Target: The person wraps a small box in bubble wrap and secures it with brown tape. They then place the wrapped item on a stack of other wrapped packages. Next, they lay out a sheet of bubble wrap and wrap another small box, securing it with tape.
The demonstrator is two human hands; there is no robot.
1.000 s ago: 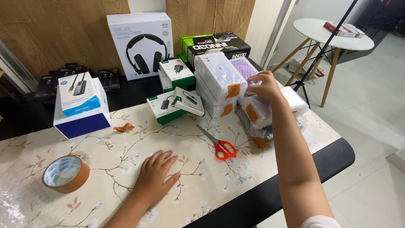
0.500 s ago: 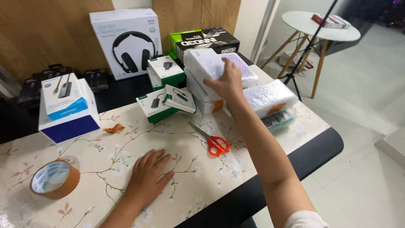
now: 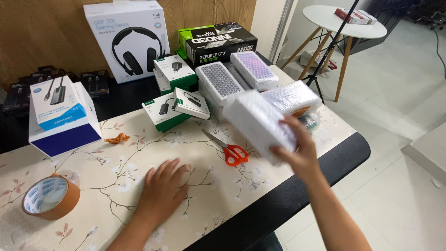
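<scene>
My right hand grips a white box wrapped in bubble wrap and holds it tilted above the table's right side, over the orange-handled scissors. My left hand lies flat, fingers spread, on the floral tablecloth near the front edge. Behind the held box sits a pile of other bubble-wrapped boxes.
A roll of brown tape lies front left. A blue and white box, small green and white boxes, a large headphone box and a black and green box stand at the back. A round white table stands to the right.
My right hand has lifted one bubble-wrapped box off the pile and brought it toward me, over the scissors. My left hand has stayed flat on the table.
</scene>
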